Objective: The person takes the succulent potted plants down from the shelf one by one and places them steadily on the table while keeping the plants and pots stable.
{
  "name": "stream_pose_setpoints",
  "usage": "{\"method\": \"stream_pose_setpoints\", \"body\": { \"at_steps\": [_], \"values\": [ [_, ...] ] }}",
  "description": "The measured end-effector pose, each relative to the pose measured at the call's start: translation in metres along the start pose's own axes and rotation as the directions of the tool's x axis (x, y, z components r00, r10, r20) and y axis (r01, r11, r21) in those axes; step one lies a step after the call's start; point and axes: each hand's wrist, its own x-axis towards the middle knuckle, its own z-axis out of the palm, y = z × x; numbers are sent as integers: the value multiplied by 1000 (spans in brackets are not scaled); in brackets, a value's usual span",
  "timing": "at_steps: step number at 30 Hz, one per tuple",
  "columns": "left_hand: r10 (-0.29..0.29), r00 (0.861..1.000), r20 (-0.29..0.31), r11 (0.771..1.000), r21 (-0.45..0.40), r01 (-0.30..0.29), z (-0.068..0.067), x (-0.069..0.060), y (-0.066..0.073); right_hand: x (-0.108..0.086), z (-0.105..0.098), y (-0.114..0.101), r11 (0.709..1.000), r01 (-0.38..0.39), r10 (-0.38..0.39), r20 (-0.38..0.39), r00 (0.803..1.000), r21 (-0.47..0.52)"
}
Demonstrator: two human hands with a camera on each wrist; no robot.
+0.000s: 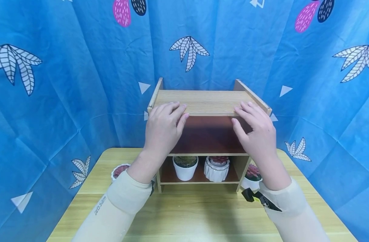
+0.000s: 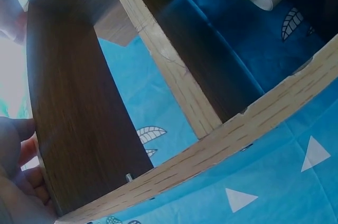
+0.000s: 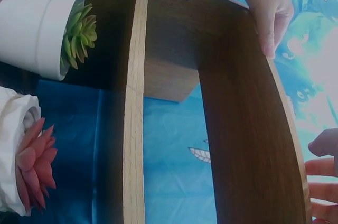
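Observation:
A wooden shelf unit (image 1: 201, 155) stands on the table, its top board (image 1: 202, 101) set between two raised side panels. My left hand (image 1: 163, 126) rests on the left part of that board's front edge, fingers over the top and thumb toward the middle. On the right part, my right hand (image 1: 258, 129) lays its fingers on the board, with the thumb apart in front of the edge. Below, a white pot with a green succulent (image 1: 185, 171) and a fluted white pot with a red succulent (image 1: 216, 170) share the lower compartment.
Beside the unit's right side sits another white pot with a pinkish-red succulent (image 1: 252, 181). A further potted plant (image 1: 119, 170) is partly hidden behind the left forearm. Blue patterned cloth (image 1: 190, 20) surrounds the wooden table (image 1: 178, 215) at the back and sides.

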Motion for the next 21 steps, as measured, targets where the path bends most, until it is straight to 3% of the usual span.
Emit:
{"method": "stream_pose_setpoints", "body": {
  "at_steps": [21],
  "values": [
    [1, 1000, -13, 1000, 3, 0, 2, 0, -1, -32, -21, -8, 1000, 11, -11, 30, 999, 0]
  ]
}}
